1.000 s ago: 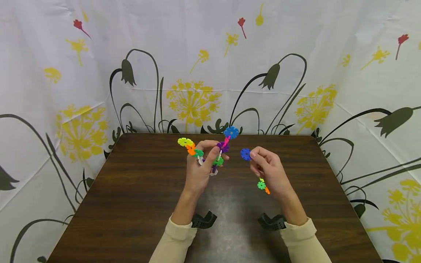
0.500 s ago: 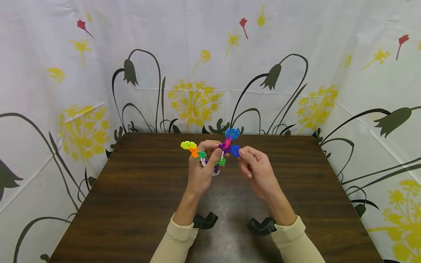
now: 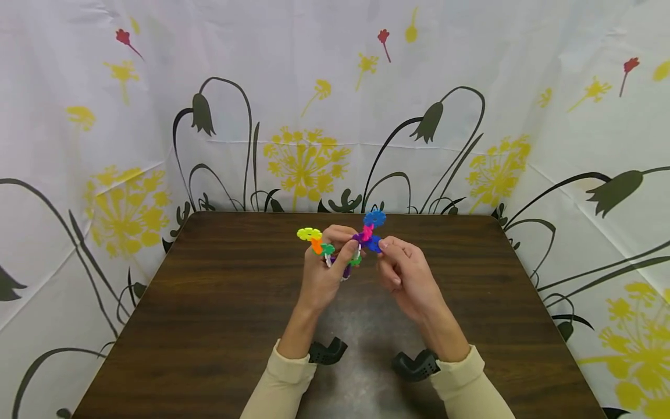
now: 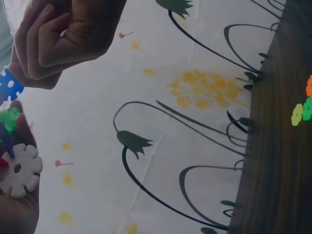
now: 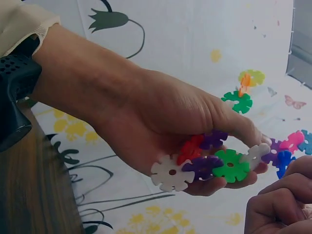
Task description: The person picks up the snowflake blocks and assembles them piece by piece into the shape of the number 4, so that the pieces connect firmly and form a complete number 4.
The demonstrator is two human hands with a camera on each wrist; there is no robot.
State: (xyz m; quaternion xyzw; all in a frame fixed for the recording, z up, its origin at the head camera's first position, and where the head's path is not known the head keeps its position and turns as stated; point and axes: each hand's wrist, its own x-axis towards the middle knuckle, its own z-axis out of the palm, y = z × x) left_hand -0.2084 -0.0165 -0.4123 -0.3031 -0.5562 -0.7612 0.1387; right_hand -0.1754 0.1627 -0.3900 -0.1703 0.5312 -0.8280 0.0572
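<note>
My left hand (image 3: 320, 282) grips a chain of interlocking notched plastic discs. Its yellow disc (image 3: 309, 234) juts out at the left, past an orange and a green one. At the other end a light blue disc (image 3: 374, 219) stands above a pink one. My right hand (image 3: 413, 276) pinches a dark blue disc (image 3: 374, 244) between thumb and forefinger, its edge against the chain's purple disc (image 5: 273, 150). Along the left palm, the right wrist view shows a white disc (image 5: 172, 173), a green disc (image 5: 231, 165) and red and purple ones.
Several joined discs (image 4: 307, 108), yellow, green and orange, lie on the dark wooden table (image 3: 230, 302); my right hand and forearm hide them in the head view. Behind the table hangs a white flowered curtain (image 3: 293, 52). Black wrist mounts (image 3: 416, 365) sit at both cuffs.
My right hand has moved left, bringing the dark blue disc from apart up against the chain's purple disc. The left hand has shifted slightly right, still gripping the chain.
</note>
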